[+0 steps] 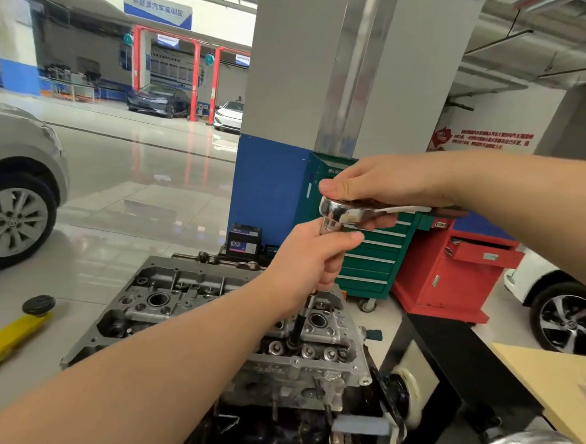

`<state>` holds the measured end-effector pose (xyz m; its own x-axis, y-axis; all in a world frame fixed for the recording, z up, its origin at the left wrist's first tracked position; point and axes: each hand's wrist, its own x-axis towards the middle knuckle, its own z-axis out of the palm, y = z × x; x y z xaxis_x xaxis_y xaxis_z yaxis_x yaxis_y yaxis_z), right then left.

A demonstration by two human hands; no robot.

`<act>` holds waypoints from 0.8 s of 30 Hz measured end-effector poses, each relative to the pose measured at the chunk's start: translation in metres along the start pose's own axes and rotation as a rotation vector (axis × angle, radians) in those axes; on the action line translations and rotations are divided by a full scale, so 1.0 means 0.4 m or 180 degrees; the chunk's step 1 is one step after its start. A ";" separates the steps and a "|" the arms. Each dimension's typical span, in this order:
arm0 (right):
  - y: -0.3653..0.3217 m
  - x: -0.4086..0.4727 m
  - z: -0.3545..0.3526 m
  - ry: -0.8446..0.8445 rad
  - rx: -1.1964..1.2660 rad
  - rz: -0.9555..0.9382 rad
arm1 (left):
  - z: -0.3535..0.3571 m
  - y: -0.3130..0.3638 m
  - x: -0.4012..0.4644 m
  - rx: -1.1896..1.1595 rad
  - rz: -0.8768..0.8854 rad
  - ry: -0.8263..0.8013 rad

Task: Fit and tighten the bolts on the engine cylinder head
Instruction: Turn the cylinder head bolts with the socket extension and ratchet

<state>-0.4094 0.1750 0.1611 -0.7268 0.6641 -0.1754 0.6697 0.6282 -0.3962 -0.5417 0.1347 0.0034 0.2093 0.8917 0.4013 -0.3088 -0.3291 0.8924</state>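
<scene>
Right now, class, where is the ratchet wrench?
Head view, centre right: the ratchet wrench is held in the right hand, directly above the left hand and cylinder head.

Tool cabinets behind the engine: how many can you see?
2. A green drawer cabinet stands against the blue-based pillar, behind the hands; a red cabinet sits just right of it. Others may be hidden by the arms.
</scene>
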 end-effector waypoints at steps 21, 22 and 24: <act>0.022 -0.036 0.079 0.0922 -0.1392 -0.0976 | -0.014 -0.013 -0.002 0.0008 0.0275 0.0240; 0.023 -0.039 0.080 0.0926 -0.1329 -0.0915 | -0.014 -0.015 -0.003 0.0016 0.0293 0.0239; 0.017 -0.048 0.082 0.0966 -0.1276 -0.0821 | -0.012 -0.017 -0.004 0.0038 0.0303 0.0270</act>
<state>-0.3961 0.1532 0.1322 -0.8376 0.5184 0.1722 0.5250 0.8510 -0.0082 -0.5443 0.1370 -0.0043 0.1003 0.8791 0.4659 -0.3125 -0.4167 0.8536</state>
